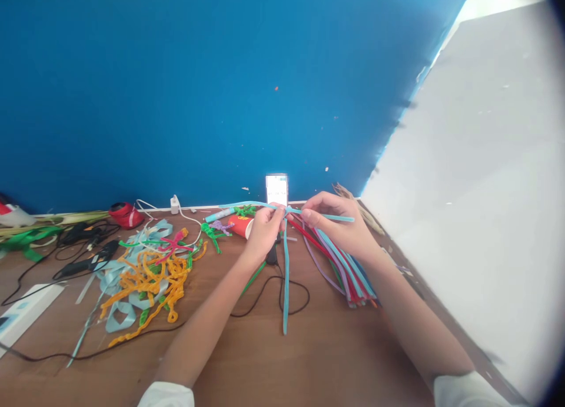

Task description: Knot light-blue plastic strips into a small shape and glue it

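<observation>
Light blue pipe cleaners (286, 277) meet between my two hands above the table, one end hanging down and others reaching out to the left and right. My left hand (266, 227) pinches them close to where they cross. With thumb and fingertips, my right hand (333, 219) grips the stretch on the right, whose tip sticks out past the fingers. The crossing itself is partly covered by my left fingertips. Under my right hand lies a bundle of pipe cleaners (348, 272) in blue, red, purple and green.
A lit phone (276, 189) leans against the blue wall. Left lie orange pipe cleaners (154, 283), light blue ribbon (121, 316), a red cup (241, 224), a marker (219, 214) and small green twisted figures (212, 235). A black cable (251, 314) crosses the table; a power strip (30, 313) sits far left.
</observation>
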Demonstrator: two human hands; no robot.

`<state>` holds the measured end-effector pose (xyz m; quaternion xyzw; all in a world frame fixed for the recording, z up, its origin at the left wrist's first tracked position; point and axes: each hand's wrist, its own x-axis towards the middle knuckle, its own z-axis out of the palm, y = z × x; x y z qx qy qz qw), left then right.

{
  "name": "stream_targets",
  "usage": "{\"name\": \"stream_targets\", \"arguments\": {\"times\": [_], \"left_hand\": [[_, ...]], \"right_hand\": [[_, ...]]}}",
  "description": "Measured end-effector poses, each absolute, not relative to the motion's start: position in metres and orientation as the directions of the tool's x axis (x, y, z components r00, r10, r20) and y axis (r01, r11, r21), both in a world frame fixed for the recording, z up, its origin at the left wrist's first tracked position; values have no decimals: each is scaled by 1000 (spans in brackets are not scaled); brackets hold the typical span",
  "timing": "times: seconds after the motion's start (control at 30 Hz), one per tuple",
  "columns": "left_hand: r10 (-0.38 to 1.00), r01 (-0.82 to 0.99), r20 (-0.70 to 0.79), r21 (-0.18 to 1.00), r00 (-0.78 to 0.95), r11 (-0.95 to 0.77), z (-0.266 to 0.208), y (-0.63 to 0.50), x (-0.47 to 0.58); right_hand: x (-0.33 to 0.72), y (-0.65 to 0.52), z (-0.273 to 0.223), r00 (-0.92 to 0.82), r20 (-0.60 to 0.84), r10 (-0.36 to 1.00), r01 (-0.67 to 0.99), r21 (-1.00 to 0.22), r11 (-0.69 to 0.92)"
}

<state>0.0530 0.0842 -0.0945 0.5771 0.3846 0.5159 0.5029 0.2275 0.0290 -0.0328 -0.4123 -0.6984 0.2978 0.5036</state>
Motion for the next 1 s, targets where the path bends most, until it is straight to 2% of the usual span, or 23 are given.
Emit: {"name": "stream_targets", "arguments": {"times": [0.43, 0.6, 0.67, 0.83, 0.9, 1.0], "left_hand": [[949, -262, 302, 926, 88, -270, -75, 63, 56], [956, -281, 274, 930, 101, -237, -79, 61, 60], [959, -281, 266, 932, 99, -229, -80, 61, 61], [950, -343, 280, 913, 134, -221, -79, 62, 64], [952, -368, 269, 908, 148, -199, -78, 61, 64], [955, -389, 254, 904, 156, -177, -76, 59, 65]], "right_hand": [[220, 39, -44, -157, 466, 870, 286, -822, 492], [214, 45, -56, -105, 505, 857, 257, -819, 514], [212, 45, -58, -95, 534, 840, 307, -787, 535], [212, 43, -59, -136, 659, 740, 514, -592, 621], [213, 43, -60, -136, 678, 722, 521, -571, 634], [215, 46, -62, -86, 670, 737, 502, -610, 613]]}}
